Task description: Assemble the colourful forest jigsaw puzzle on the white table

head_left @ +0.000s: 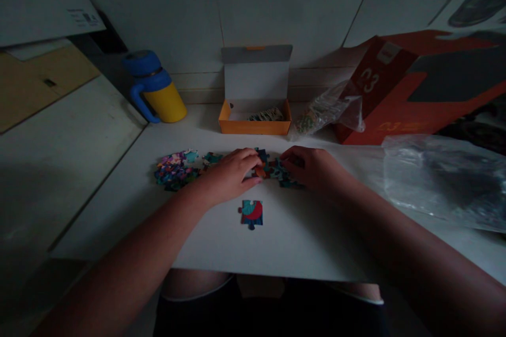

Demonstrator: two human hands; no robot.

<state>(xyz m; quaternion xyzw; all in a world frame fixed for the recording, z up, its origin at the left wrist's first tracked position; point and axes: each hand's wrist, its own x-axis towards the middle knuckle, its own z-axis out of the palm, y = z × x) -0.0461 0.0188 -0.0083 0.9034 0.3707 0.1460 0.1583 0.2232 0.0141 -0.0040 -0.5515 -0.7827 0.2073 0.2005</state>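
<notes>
Puzzle pieces (272,169), too overlapped to be counted, are reached by two hands, left hand (240,171) and right hand (310,167), fingers bent; whether any is pinched cannot be told. One red-and-teal piece (253,212) is set nearer the body than both grips, one open box (255,127) beyond them

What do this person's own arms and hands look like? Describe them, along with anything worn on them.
The left hand and right hand are bare, without gloves. The left forearm and right forearm show no sleeves, watch or bracelet, and no markings stand out. The light is too dim to rule out small rings.
</notes>
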